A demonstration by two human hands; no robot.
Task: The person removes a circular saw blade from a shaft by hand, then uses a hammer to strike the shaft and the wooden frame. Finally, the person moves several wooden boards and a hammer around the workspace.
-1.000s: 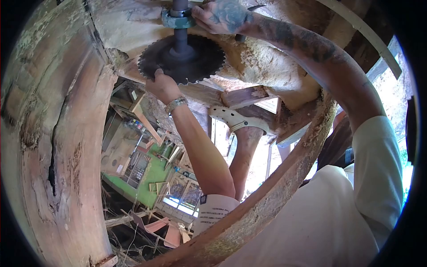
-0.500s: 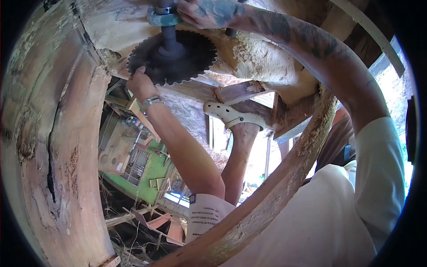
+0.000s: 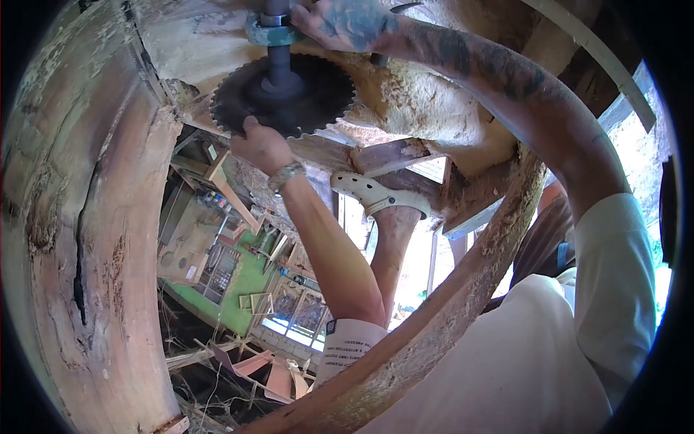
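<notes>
A dark toothed circular saw blade [image 3: 307, 94] sits on a thick dark shaft [image 3: 277, 61] near the top of the view. My left hand [image 3: 262, 145] grips the blade's toothed rim at its near edge; a metal bracelet is on that wrist. My right hand [image 3: 345, 23], tattooed, is closed around a tool with a dark handle [image 3: 377, 59] by the green collar [image 3: 269, 34] on the shaft. What the tool's working end touches is hidden behind the hand.
A big cracked log [image 3: 79, 239] fills the left. A curved sawdust-covered timber [image 3: 463, 289] crosses the lower right. My foot in a pale clog [image 3: 372, 192] rests on a wooden beam [image 3: 394, 153]. Green machinery [image 3: 242, 278] and scrap boards lie beyond.
My left hand has shifted along the blade's rim from its left edge to the near middle. The view has moved slightly. My right hand stays by the collar.
</notes>
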